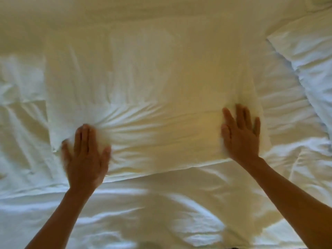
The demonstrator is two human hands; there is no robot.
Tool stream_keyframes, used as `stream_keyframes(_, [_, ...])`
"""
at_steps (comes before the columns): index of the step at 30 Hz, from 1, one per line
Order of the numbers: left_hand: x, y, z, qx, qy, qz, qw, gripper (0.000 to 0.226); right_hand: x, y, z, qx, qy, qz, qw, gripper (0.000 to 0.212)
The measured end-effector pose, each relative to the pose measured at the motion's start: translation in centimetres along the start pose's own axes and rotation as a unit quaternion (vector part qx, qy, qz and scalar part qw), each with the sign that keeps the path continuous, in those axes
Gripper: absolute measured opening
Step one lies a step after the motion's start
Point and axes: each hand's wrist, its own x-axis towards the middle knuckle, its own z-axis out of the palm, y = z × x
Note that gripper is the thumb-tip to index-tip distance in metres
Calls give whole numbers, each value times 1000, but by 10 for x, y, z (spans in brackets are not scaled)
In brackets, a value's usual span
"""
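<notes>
Item: 1 pillow (pixel 154 97), white, lying flat on the rumpled bed sheet (pixel 161 203), centre. Left hand (pixel 86 155) and right hand (pixel 241 136): fingers spread, palms pressed on its near corners. Handling: stroke outward evenly with both palms so creases flatten without bunching.

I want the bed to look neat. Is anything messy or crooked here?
Yes. The pillow under both hands is creased, with folds fanning from the left hand; the right hand presses its other near corner. The sheet is rumpled, and a second pillow at far right lies slanted.
</notes>
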Motion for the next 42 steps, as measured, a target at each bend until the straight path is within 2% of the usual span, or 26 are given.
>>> stream_keyframes(1, [4, 5, -5, -20, 13, -39, 999, 69, 3, -11, -5, 15, -5, 39, 999, 60])
stream_keyframes(3, [23, 33, -18, -51, 49, -77, 995, 68, 14, -59, -11, 47, -6, 31, 998, 66])
stream_keyframes(6, [50, 70, -26, -74, 66, -11, 995, 63, 26, -157, -12, 68, 18, -130, 989, 62])
stream_keyframes(7, [55, 62, -21, -64, 67, 8, 996, 62, 29, -182, -7, 65, 29, -191, 979, 59])
stream_keyframes(9, [48, 24, -4, -54, 51, -19, 997, 63, 36, -203, 7, 44, 41, -280, 958, 54])
stream_keyframes(11, [21, -19, 16, -52, 27, -74, 996, 67, 45, -195, 14, 28, 31, -258, 965, 53])
stream_keyframes(13, [1, -43, 21, -65, 12, -123, 990, 70, 61, -188, 11, 37, 11, -165, 985, 56])
stream_keyframes(15, [13, -44, 11, -92, 35, -141, 985, 72, 86, -210, 5, 37, 28, -116, 992, 61])
stream_keyframes(16, [29, -39, 3, -110, 59, -143, 982, 72, 98, -231, 0, 31, 47, -135, 989, 61])
stream_keyframes(17, [48, -34, -5, -130, 79, -144, 978, 72, 110, -257, -7, 28, 59, -179, 982, 60])
stream_keyframes(19, [81, -28, -12, -162, 94, -158, 969, 72, 136, -313, -16, 17, 72, -325, 943, 58])
stream_keyframes(21, [82, -23, -1, -171, 78, -178, 966, 72, 160, -352, -28, -17, 67, -444, 893, 56])
stream_keyframes(22, [72, -26, 13, -176, 64, -197, 962, 73, 177, -370, -31, -31, 61, -470, 880, 56])
stream_keyframes(24, [44, -35, 40, -180, 49, -229, 955, 75, 210, -394, -32, -30, 22, -429, 902, 57])
stream_keyframes(27, [21, -44, 61, -193, 35, -235, 952, 73, 239, -413, -9, -33, -32, -353, 934, 58])
stream_keyframes(35, [35, -54, 88, -208, 0, -218, 954, 72, 267, -431, 36, -24, -63, -340, 938, 64])
stream_keyframes(42, [39, -64, 103, -219, 26, -208, 953, 72, 283, -453, 45, -16, -48, -303, 952, 57])
